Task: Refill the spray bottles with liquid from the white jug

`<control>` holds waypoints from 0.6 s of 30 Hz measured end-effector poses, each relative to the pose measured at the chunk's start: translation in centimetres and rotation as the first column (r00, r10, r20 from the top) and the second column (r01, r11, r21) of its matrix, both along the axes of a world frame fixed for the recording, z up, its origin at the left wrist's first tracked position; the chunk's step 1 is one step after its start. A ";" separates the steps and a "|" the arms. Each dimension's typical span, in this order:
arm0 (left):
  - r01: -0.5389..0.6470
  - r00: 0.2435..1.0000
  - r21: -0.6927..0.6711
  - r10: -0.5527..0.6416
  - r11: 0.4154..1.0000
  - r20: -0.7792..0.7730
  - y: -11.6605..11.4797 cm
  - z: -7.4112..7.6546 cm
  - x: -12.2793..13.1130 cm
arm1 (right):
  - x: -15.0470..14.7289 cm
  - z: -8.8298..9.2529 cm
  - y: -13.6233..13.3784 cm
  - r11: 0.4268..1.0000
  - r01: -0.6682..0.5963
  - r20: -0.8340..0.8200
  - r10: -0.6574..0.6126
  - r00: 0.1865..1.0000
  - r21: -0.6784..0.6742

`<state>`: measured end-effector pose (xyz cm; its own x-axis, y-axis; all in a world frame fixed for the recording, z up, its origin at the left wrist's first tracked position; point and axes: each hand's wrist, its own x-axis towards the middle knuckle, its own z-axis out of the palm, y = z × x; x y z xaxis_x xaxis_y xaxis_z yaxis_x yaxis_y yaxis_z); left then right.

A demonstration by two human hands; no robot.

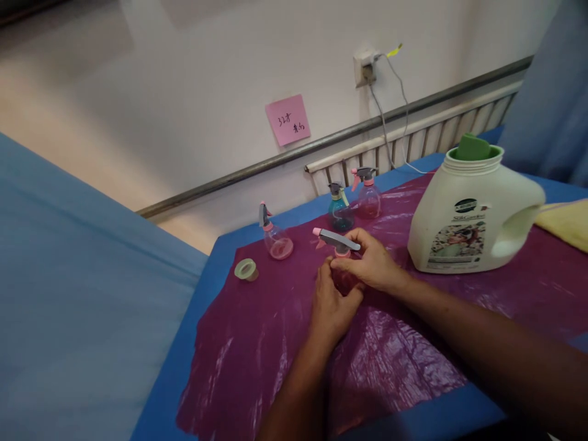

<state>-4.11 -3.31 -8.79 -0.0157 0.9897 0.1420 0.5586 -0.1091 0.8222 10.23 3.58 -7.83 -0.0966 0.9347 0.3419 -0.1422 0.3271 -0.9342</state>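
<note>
My left hand is wrapped round the body of a small pink spray bottle standing on the purple plastic sheet. My right hand pinches the bottle's neck just under its grey and pink trigger head. The bottle's body is mostly hidden by my fingers.
A large white detergent jug with a green cap stands at the right. Three more small spray bottles sit behind: pink, teal, pink. A green cup lies at the left. A yellow cloth is at the far right.
</note>
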 end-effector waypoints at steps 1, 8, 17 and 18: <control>-0.005 1.000 0.001 0.005 1.000 0.001 0.0 0.0 0.0 | 0.1 0.0 -0.1 1.000 -0.023 -0.012 0.023 1.000 0.004; -0.005 1.000 -0.039 0.005 0.999 0.021 0.0 -0.3 -0.1 | 1.7 0.3 -0.5 0.987 -0.131 0.110 0.121 0.987 0.094; -0.004 0.997 0.010 0.003 1.000 0.075 0.1 -0.6 0.0 | 0.8 0.0 -0.3 0.999 -0.016 0.044 0.014 0.999 0.051; 0.000 0.996 0.023 -0.002 1.000 0.090 0.1 -0.7 0.0 | 1.0 0.0 -0.4 0.997 -0.039 0.060 0.035 0.998 0.070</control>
